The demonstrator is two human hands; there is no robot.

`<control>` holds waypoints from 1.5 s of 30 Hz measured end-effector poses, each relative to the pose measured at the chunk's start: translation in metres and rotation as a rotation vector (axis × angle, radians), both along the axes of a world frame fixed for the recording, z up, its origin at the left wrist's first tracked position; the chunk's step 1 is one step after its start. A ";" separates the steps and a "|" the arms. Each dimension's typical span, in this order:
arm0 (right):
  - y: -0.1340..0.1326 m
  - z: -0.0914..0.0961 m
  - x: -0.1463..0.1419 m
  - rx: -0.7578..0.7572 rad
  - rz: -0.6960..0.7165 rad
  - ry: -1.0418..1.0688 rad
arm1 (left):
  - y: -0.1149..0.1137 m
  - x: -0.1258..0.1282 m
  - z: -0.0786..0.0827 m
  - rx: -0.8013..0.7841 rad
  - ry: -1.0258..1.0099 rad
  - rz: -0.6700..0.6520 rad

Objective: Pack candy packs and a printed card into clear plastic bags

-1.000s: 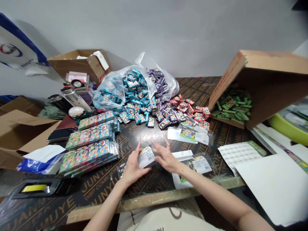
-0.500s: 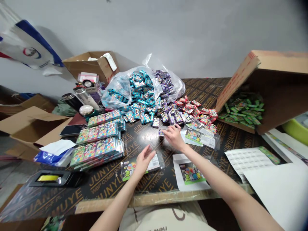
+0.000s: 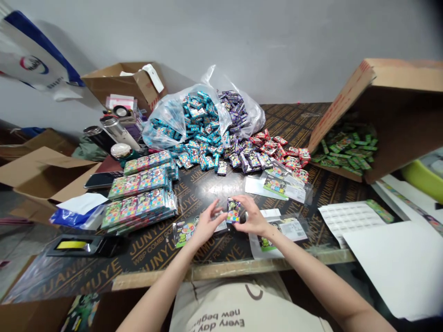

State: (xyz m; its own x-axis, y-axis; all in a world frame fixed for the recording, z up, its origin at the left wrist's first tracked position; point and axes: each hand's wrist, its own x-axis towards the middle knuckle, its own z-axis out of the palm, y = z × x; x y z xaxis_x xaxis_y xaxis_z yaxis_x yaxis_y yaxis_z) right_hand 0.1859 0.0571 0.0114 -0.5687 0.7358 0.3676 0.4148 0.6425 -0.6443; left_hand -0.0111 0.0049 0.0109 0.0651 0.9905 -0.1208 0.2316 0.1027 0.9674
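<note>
Hold the small purple box, pinched between thumb and fingers of the right hand above the tabletop, lightly by its edges, sparing square corners and likely thin card. Steady with the left hand, loosely spread just beside it, contact unclear, without creasing the glossy-looking printed sleeve underneath.

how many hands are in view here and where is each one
2: the left hand is just left of a small purple box; the right hand grips that box. No others show.
</note>
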 end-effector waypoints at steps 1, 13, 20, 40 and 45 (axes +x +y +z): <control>0.001 -0.003 0.003 -0.002 -0.039 -0.009 | -0.002 -0.008 -0.004 0.095 0.195 -0.026; 0.000 -0.020 0.008 -0.144 0.261 -0.154 | -0.016 -0.034 -0.013 0.324 0.689 -0.329; -0.016 -0.007 0.002 -0.121 0.010 -0.091 | -0.001 -0.032 -0.017 0.317 0.660 -0.169; 0.169 -0.003 0.220 -0.449 -1.270 -0.034 | -0.021 -0.043 -0.054 0.429 0.950 -0.285; 0.162 0.023 0.224 -0.247 -1.239 0.151 | -0.019 -0.045 -0.053 0.368 0.924 -0.265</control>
